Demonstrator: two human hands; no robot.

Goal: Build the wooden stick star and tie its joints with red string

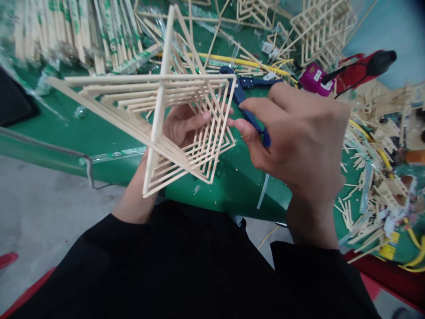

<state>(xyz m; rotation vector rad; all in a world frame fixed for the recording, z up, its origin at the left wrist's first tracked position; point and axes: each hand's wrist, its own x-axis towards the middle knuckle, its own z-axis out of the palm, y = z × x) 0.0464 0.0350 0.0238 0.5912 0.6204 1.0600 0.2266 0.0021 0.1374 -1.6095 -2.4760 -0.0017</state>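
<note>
A star-like frame of nested pale wooden sticks (156,110) is held up over the green table, its points jutting left, up and down. My left hand (182,126) reaches into it from behind, thumb along the inner sticks, gripping it; some of the fingers are hidden by the lattice. My right hand (292,137) hovers just right of the frame's right corner, thumb and forefinger bent and apart, with nothing visible between them. Its other fingers are curled out of sight. Behind it on the table lies a blue plier-like tool (239,95), partly covered by the hand.
Plastic-wrapped stick bundles (66,31) fill the back left of the green table (113,126). More stick lattices (323,31) stand at the back right. A red hand tool with black end (361,71) lies by a purple box (315,79). Loose sticks (365,235) and scraps litter the right.
</note>
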